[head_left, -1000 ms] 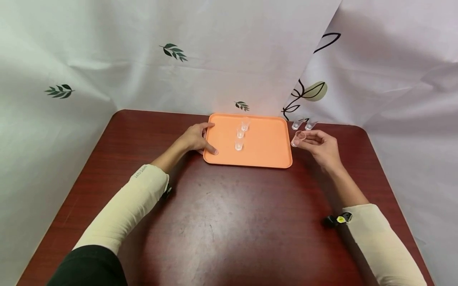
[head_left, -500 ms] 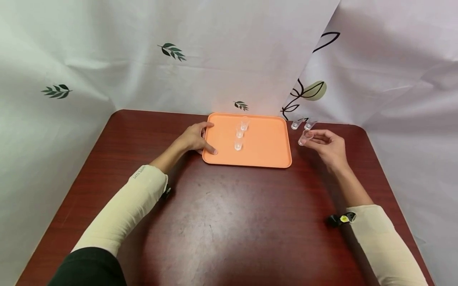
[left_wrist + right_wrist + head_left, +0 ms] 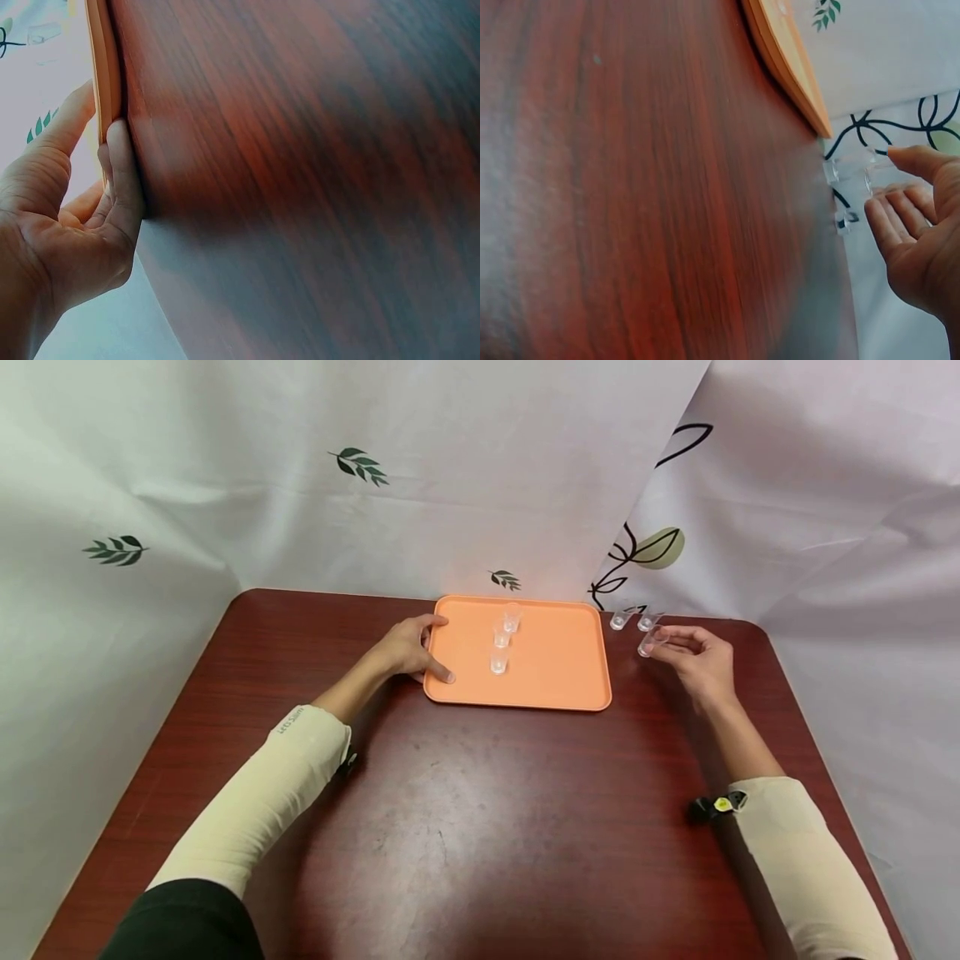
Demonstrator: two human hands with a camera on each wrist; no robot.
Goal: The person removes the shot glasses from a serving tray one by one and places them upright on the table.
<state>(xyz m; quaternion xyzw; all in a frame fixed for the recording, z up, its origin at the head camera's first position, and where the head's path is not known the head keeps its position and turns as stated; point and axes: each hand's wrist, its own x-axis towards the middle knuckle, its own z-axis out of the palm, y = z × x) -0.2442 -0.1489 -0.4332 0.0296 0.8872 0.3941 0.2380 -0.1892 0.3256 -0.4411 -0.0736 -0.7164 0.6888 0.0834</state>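
Observation:
My left hand [image 3: 405,647] grips the left end of an orange tray [image 3: 558,652], thumb over the rim. In the left wrist view its other fingers [image 3: 127,180] bend under the edge. Three small clear plastic cups, the nearest cup [image 3: 498,664] among them, stand on the tray in a rough column left of its middle. Right of the tray, my right hand [image 3: 707,664] pinches another clear cup [image 3: 646,648], tilted, between thumb and fingers. Two more clear cups stand just behind it on the table, a left cup [image 3: 618,621] and a right cup [image 3: 647,622].
The dark red wooden table [image 3: 480,827] runs back to a white curtain [image 3: 465,485] printed with leaves. The tray lies close to the table's back edge. The cups on the table stand near that edge, by the back right corner.
My right hand has moved right, away from the tray, with the clear cup, which now comes close to the two standing cups. The left hand and tray have stayed in place.

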